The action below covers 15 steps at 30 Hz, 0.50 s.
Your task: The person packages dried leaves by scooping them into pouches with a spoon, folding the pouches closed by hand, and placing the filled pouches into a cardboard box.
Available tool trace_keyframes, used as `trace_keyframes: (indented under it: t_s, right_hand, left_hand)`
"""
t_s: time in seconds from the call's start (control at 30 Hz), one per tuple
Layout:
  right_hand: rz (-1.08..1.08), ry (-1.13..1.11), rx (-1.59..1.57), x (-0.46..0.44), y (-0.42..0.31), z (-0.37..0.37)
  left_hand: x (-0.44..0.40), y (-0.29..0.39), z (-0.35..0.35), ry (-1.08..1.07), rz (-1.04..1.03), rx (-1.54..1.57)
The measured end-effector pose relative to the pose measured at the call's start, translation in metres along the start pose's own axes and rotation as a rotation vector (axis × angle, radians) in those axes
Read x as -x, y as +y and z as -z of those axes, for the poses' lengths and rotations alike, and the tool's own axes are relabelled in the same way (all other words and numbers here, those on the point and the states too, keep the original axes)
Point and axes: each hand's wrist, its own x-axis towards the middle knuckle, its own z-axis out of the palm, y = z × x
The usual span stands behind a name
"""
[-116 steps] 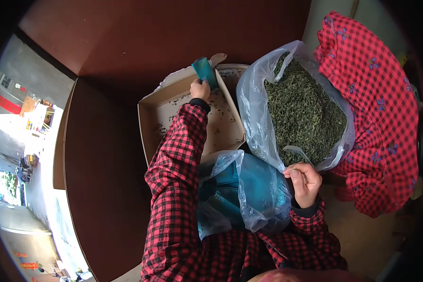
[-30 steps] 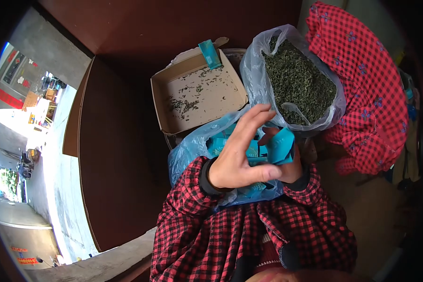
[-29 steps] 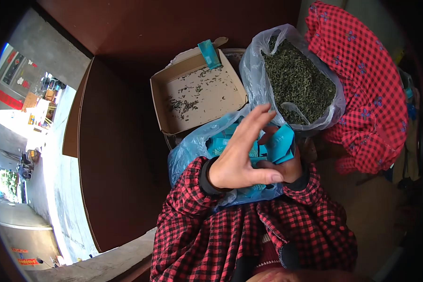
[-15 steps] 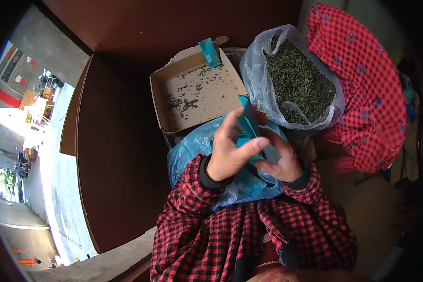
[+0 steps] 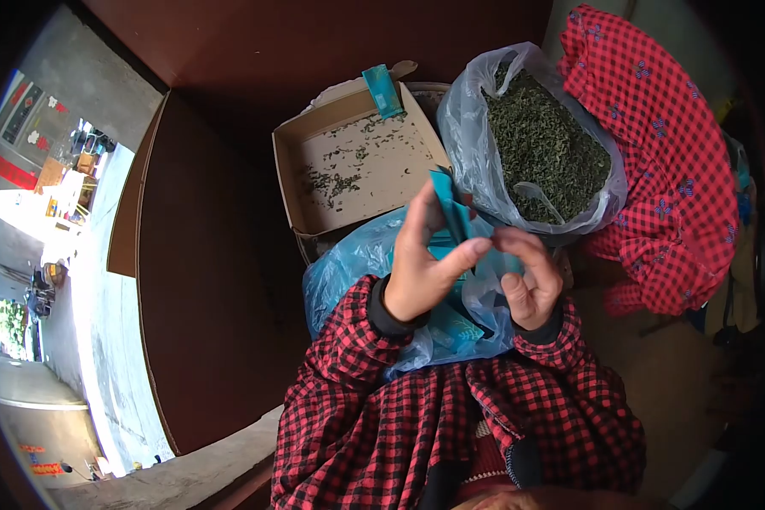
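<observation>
A small teal packet stands upright in my left hand, held between the fingers behind it and the thumb in front. Just right of the packet is my right hand, its fingers bent and the thumb apart from them, with nothing visible in it. Whether its fingertips touch the packet's edge I cannot tell. Below both hands, a bluish plastic bag lies on my lap with more teal packets inside. Ahead is a shallow cardboard box with scattered dry leaves and one teal packet at its far edge.
A clear plastic bag full of dried green leaves stands right of the box, with a clear scoop-like piece in the leaves. Red checked cloth hangs beside it. A large dark cardboard panel rises at left.
My right hand has drawn back slightly to the right from the packet, and its fingers and thumb have curled. The packet stays in my left hand, now tilted somewhat differently.
</observation>
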Motion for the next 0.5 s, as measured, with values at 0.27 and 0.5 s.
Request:
trace_keyframes:
  t_s: [0.27, 0.5]
  right_hand:
    - [0.100, 0.063, 0.296, -0.019, -0.015, 0.006]
    - [-0.024, 0.087, 0.254, -0.009, -0.005, 0.005]
  left_hand:
    - [-0.002, 0.005, -0.006, -0.132, -0.390, -0.709]
    - [0.000, 0.000, -0.008, -0.126, -0.434, -0.815]
